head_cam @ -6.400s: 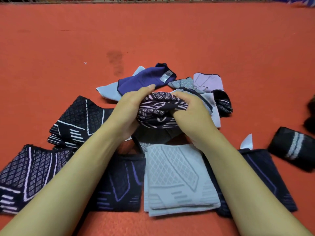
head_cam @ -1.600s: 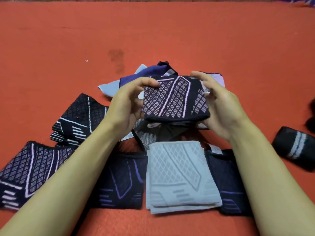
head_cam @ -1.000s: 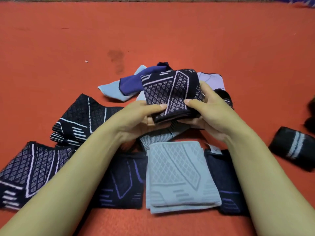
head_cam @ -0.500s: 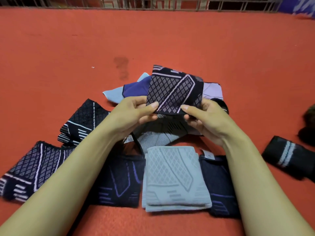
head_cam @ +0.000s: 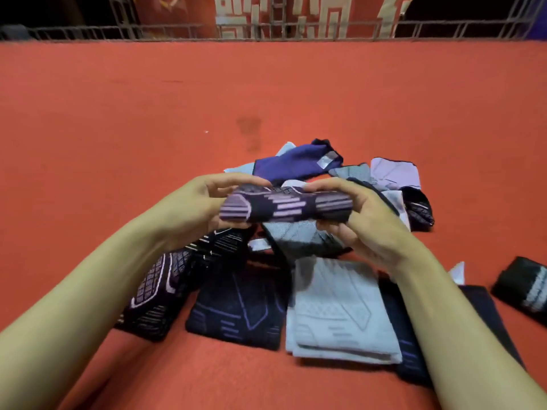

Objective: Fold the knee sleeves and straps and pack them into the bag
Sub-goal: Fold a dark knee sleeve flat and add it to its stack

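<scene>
1. Held folded knee sleeve (head_cam: 285, 207): black with lilac bars and stripes.
2. Folded grey sleeve (head_cam: 337, 315): pale grey, diamond-grid relief.
3. Navy sleeve (head_cam: 239, 318): dark navy with blue line markings.
4. Rolled strap (head_cam: 525, 288): black with pale stripes.
5. Floor mat (head_cam: 148, 113): orange-red.

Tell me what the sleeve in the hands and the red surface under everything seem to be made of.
Black-and-lilac knee sleeve: seemingly stretchy knit fabric, matte, with the pattern apparently woven in; it bends softly where it is folded. Red surface: looks like felt or short-pile carpet, matte and without shine, with a dark stain; blur leaves the weave unclear.
</scene>
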Action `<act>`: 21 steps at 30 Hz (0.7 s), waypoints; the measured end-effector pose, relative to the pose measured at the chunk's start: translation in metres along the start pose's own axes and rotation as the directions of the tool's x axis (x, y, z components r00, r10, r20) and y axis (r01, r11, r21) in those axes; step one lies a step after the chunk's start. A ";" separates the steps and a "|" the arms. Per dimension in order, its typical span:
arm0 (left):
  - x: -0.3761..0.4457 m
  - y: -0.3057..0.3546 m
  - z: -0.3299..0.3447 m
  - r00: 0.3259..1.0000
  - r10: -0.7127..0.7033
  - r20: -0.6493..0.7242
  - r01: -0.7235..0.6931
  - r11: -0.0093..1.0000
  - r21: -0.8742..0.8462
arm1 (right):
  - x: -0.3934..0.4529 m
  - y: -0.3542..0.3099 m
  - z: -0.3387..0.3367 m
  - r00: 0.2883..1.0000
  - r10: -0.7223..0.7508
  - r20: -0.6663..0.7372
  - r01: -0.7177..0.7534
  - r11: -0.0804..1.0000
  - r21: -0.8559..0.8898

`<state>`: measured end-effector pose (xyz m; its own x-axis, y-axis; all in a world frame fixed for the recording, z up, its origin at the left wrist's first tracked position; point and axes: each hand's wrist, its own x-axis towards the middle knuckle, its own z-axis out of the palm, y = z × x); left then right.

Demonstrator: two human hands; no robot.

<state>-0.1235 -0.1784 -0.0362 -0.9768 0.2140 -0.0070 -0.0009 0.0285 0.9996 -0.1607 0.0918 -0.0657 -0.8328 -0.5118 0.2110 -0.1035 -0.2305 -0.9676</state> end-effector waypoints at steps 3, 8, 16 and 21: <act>-0.020 -0.003 -0.014 1.000 -0.011 0.011 0.011 1.000 -0.013 | 0.000 0.001 0.019 0.989 -0.114 0.090 0.127 0.980 -0.155; -0.048 -0.004 -0.045 0.998 -0.014 -0.062 0.022 0.991 0.132 | 0.000 0.002 0.056 0.979 -0.127 0.162 0.193 0.837 -0.511; -0.091 -0.013 -0.100 0.991 0.016 -0.130 0.010 0.981 0.193 | -0.004 0.020 0.115 0.906 -0.138 0.401 0.416 0.468 -0.779; -0.108 -0.016 -0.134 0.979 0.068 -0.191 -0.007 0.953 0.302 | 0.017 0.036 0.145 0.928 -0.158 0.337 0.372 0.403 -0.836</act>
<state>-0.0467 -0.3330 -0.0482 -0.9975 0.0246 0.0660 0.0704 0.3202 0.9447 -0.0996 -0.0451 -0.0767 -0.5734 -0.7174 0.3957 -0.8063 0.4085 -0.4279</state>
